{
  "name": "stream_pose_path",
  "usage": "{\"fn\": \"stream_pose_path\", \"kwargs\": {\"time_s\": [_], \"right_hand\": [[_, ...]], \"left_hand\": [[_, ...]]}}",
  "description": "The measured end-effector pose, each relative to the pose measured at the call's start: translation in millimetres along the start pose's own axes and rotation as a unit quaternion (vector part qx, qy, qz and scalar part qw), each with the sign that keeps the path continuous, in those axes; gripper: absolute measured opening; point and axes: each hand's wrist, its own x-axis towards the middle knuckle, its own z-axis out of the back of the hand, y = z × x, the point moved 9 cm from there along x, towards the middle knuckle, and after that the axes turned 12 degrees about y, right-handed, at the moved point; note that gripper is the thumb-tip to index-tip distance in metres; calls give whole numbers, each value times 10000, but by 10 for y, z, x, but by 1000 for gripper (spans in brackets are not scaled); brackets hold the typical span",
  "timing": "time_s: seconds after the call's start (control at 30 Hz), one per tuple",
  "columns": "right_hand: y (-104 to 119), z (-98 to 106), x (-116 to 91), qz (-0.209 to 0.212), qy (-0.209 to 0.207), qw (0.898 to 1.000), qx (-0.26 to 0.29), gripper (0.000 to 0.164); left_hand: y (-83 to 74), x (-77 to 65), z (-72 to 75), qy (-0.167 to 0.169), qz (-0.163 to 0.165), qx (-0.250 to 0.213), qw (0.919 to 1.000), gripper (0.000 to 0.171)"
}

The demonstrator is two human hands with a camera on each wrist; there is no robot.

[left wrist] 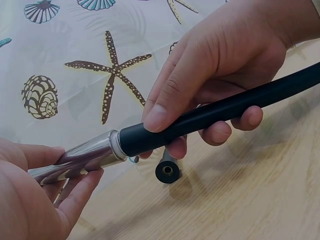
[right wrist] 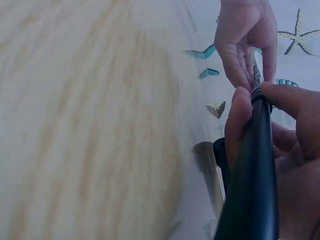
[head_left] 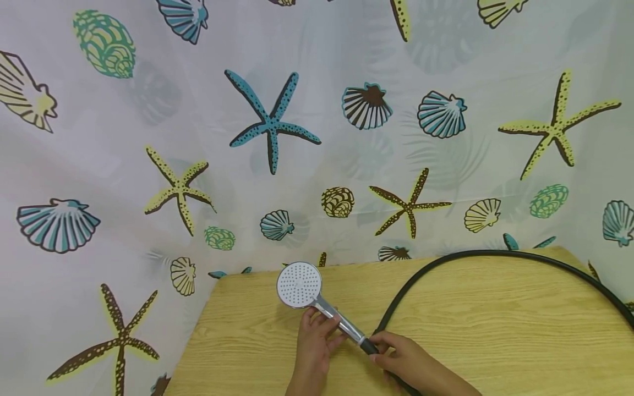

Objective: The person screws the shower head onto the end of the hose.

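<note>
A round shower head (head_left: 299, 284) with a white perforated face and a chrome handle (head_left: 350, 329) lies slantwise above the table. My left hand (head_left: 313, 344) grips the handle between thumb and fingers. At the handle's lower end, my right hand (head_left: 408, 360) pinches the black end of a hose (left wrist: 225, 112). In the left wrist view the black end meets the chrome handle, with a thin bright ring showing at the joint; how firmly they are joined I cannot tell. Behind the fingers, a second black end with a brass-coloured hole (left wrist: 167, 171) points towards the left wrist camera.
Beneath my hands is a wood-grain table (head_left: 495, 313). The black hose (head_left: 490, 253) arcs across its far side and leaves the view at right. A white curtain (head_left: 317, 33) printed with shells and starfish hangs behind and at both sides.
</note>
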Motion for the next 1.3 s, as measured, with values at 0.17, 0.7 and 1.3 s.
{"fn": "stream_pose_path", "kwargs": {"time_s": [0.17,0.7,1.3], "right_hand": [[22,-12,-5,77,38,10000,46,39],[10,-3,-1,56,-39,9999,-126,35],[-24,-16,7,-60,-6,9999,-138,38]], "left_hand": [[-5,-3,-1,30,-8,12,10000,57],[-21,-17,-13,89,21,45,9999,64],[-14,-30,-11,-20,33,107,9999,61]]}}
